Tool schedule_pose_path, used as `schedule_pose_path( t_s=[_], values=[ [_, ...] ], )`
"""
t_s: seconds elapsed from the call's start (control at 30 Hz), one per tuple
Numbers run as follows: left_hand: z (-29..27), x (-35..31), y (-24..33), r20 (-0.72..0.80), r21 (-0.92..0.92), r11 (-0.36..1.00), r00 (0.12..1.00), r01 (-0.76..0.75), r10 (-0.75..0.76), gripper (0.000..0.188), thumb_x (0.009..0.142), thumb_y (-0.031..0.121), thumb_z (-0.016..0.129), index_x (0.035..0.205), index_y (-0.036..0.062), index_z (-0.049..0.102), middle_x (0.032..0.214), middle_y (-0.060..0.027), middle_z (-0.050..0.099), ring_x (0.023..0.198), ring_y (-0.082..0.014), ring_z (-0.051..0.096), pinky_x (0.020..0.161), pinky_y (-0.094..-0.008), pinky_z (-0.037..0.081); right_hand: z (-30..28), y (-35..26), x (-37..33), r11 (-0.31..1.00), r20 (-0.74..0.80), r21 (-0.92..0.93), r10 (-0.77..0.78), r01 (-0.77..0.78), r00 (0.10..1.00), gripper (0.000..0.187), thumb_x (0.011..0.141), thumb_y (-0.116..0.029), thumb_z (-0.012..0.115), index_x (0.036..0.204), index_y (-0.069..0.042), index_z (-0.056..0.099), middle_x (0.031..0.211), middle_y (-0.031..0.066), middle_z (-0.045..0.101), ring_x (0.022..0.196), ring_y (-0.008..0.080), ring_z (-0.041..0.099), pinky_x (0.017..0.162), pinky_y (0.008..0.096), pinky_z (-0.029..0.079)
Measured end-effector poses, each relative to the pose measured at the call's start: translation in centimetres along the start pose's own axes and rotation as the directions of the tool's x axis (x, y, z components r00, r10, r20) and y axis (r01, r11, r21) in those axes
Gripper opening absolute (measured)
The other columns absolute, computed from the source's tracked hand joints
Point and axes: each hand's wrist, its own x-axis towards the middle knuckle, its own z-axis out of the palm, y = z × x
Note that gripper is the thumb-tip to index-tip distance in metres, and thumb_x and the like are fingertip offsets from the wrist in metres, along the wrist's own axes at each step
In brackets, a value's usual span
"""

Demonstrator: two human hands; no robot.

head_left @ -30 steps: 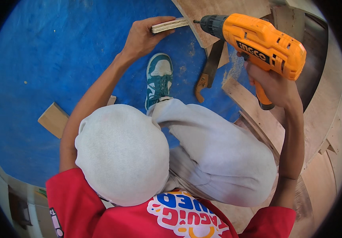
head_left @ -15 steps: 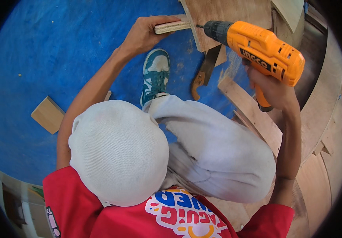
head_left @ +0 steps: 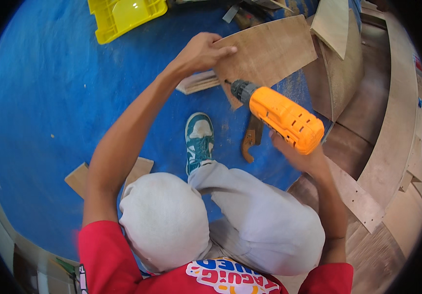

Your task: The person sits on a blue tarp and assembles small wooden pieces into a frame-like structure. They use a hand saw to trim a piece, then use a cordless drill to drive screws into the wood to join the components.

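Observation:
My left hand [head_left: 202,53] grips the left edge of a wide, curved plywood panel [head_left: 270,49], its thumb lying on the top face. Under that edge sits a small layered plywood piece [head_left: 197,83], just below the hand. My right hand [head_left: 294,153] is wrapped round the handle of an orange cordless drill [head_left: 287,117]; the drill's body hides part of the fingers. The drill bit [head_left: 227,82] points up and left, over the panel's lower left corner. Whether it touches the wood I cannot tell.
A handsaw's wooden handle [head_left: 249,144] shows below the panel. Beyond lies a yellow plastic case [head_left: 127,17]. Plywood offcuts [head_left: 333,27] and long curved boards [head_left: 392,108] fill the right side. Wood pieces [head_left: 140,169] lie by my left knee on the blue sheet [head_left: 49,98].
My left hand has let go of the small plywood piece and taken hold of the larger panel. The drill has come left and nearer, its bit now over the panel's corner. The view has shifted.

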Motion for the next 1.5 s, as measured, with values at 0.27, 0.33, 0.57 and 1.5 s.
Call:
schedule_pose_path(
  t_s=[0.27,0.33,0.57,1.5],
  values=[
    [-1.4,-3.2,-1.8,-0.111,-0.292,0.955,0.994,-0.045,0.012,0.042,0.098,0.036,0.075,0.115,-0.0027,0.074,0.095,-0.0076,0.074,0.087,-0.0122,0.066,0.079,-0.029,0.053,8.0,4.4,-11.3,0.431,-0.147,0.898,0.472,-0.082,0.869,0.028,0.103,-0.016,0.06,0.126,-0.001,0.064,0.092,0.0058,0.065,0.088,0.0136,0.062,0.081,0.0327,0.052],
    [-2.5,-4.1,-1.4,-0.106,-0.387,0.922,0.994,-0.028,-0.015,0.044,0.1,0.036,0.072,0.122,-0.002,0.071,0.104,-0.0052,0.074,0.093,-0.0113,0.067,0.087,-0.0276,0.052,10.4,6.4,-13.2,0.295,-0.135,0.953,0.625,-0.072,0.769,0.035,0.102,-0.015,0.061,0.134,-0.002,0.06,0.092,0.005,0.064,0.088,0.0156,0.063,0.081,0.0324,0.053],
    [-4.0,-7.9,-1.9,0.026,-0.814,0.571,0.99,0.101,-0.138,0.056,0.107,0.043,0.058,0.143,0.0003,0.055,0.135,-0.0106,0.066,0.12,-0.0162,0.064,0.105,-0.0342,0.05,22.8,15.5,-7.1,0.919,-0.612,0.103,0.36,-0.38,0.704,0.049,0.091,-0.009,0.072,0.138,-0.006,0.061,0.105,0.0108,0.069,0.095,0.025,0.069,0.081,0.0399,0.054],
    [-5.1,-13.2,-1.0,-0.05,-0.766,0.64,0.987,0.059,-0.151,0.055,0.108,0.039,0.055,0.145,-0.0018,0.051,0.136,-0.0125,0.065,0.119,-0.0195,0.066,0.105,-0.0355,0.052,8.9,0.1,11.9,0.634,0.002,0.766,-0.164,0.104,0.986,0.072,0.076,-0.013,0.09,0.139,0.0,0.057,0.131,0.0201,0.068,0.124,0.0301,0.065,0.107,0.0435,0.05]
  ],
)
